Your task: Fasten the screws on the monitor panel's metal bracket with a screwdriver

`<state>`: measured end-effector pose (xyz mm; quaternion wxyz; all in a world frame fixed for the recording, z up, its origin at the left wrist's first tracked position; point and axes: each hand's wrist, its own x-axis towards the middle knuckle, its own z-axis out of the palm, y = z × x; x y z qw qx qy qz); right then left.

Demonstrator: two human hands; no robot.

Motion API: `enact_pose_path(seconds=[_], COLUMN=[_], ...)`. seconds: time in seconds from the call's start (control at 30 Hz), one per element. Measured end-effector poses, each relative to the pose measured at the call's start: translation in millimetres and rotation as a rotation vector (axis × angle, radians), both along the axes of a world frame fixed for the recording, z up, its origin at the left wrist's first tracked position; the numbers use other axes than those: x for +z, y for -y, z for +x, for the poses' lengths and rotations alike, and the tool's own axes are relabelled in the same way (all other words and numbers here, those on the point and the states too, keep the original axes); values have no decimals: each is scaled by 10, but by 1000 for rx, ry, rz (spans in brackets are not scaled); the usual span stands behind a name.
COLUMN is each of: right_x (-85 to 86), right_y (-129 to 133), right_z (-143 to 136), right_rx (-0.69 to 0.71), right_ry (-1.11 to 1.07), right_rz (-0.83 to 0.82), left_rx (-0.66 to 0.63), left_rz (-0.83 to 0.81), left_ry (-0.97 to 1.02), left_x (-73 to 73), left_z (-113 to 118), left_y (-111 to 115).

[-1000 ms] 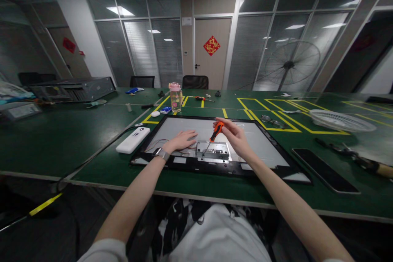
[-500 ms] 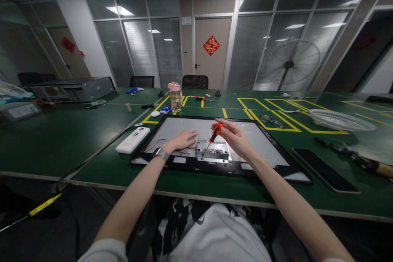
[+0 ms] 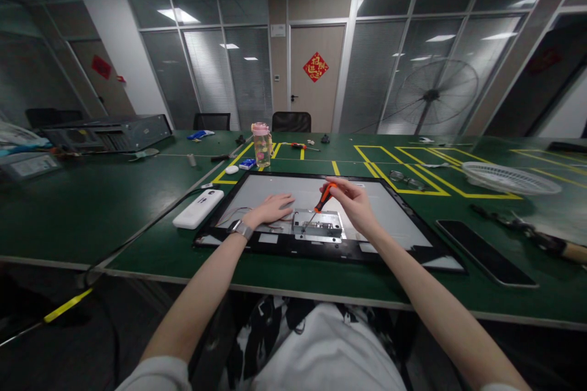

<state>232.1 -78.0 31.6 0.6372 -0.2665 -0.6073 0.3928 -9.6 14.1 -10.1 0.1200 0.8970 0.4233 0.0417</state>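
Observation:
My right hand [image 3: 352, 203] grips an orange and black screwdriver [image 3: 324, 197] by its handle. The shaft slants down to the left, and its tip is at the left part of a silver metal bracket [image 3: 328, 224]. That bracket sits near the front edge of a flat display panel [image 3: 398, 220] with a black frame, lying back side up. My left hand [image 3: 274, 208] rests flat on the panel left of the bracket, fingers stretched out. Thin wires [image 3: 228, 212] run by the left wrist, which wears a watch.
Left of the panel lies a white power bank [image 3: 199, 209]; a black phone [image 3: 485, 253] is on the right. Behind stand a pink-lidded bottle [image 3: 261, 145] and glasses [image 3: 406, 181]. A white basket [image 3: 509, 178] and a computer case [image 3: 110, 132] sit farther out.
The screwdriver handle has tilted slightly to the right with my right hand, while its tip stays on the bracket. My left hand has not moved.

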Motion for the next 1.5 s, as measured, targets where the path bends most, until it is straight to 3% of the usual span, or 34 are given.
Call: enact_pose_path(seconds=[0.27, 0.47, 0.77, 1.0, 1.23, 1.5], right_x=[5, -29, 44, -26, 5, 13], right_y=[6, -31, 46, -9, 14, 20], right_z=[-14, -3, -33, -9, -5, -1], right_rx=[66, -73, 109, 40, 118, -102], right_ry=[-8, -32, -47, 0, 48, 143], right_rz=[-26, -73, -65, -79, 9, 26], left_rx=[-3, -8, -8, -10, -7, -4], left_rz=[-5, -2, 3, 2, -7, -13], left_ry=[3, 5, -5, 16, 9, 3], left_x=[9, 19, 24, -8, -6, 35], left_z=[5, 4, 12, 0, 2, 6], left_y=[8, 13, 13, -10, -6, 29])
